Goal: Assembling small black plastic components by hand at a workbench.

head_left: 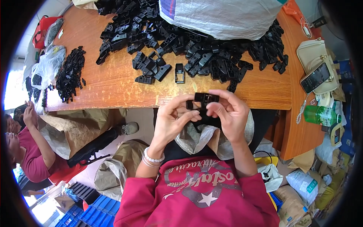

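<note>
Over the table's near edge, a black plastic part (206,97) with a rectangular opening is held between both hands. My left hand (176,120) pinches near its left end, where a smaller dark piece (190,104) shows at the fingertips. My right hand (229,115) grips the right side between thumb and fingers. Some of the part is hidden behind the fingertips. Just beyond, a single black rectangular frame (180,73) lies on the wooden table (117,85). To its left sits a small cluster of black plastic parts (149,68).
A big heap of black parts (211,56) spreads beneath a white woven sack (223,19). Smaller black pieces (70,72) lie piled at the left. A phone (315,78) rests on a cream handbag (314,51) at the right. Another person (36,151) sits at the left. An opened sack (200,140) lies across my lap.
</note>
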Action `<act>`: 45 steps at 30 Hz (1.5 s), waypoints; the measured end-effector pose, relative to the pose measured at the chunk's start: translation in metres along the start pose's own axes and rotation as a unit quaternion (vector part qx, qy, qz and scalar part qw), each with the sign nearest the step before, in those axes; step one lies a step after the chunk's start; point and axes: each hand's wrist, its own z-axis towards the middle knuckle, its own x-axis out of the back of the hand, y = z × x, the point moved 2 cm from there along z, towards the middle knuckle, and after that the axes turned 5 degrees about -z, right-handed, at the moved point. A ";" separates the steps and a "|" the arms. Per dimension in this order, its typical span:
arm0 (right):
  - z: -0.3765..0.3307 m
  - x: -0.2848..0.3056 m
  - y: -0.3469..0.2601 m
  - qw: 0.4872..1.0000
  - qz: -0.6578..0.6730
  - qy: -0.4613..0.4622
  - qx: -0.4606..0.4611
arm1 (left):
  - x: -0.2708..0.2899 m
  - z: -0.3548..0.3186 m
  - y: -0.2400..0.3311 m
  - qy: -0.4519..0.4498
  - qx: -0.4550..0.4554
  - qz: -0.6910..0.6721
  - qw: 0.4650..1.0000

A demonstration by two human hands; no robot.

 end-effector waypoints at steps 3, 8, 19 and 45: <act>-0.002 -0.001 0.000 0.988 -0.120 0.004 0.102 | -0.001 -0.002 0.005 -0.010 -0.003 0.007 1.000; -0.003 -0.001 0.005 0.988 -0.098 -0.002 0.118 | -0.006 -0.004 0.017 -0.035 -0.004 0.009 0.999; -0.015 0.004 -0.002 0.986 -0.146 0.008 0.085 | -0.017 0.000 0.020 -0.016 -0.194 0.288 0.938; -0.018 0.049 0.016 0.893 -0.414 0.141 0.102 | -0.017 0.037 0.002 -0.006 0.059 0.058 0.997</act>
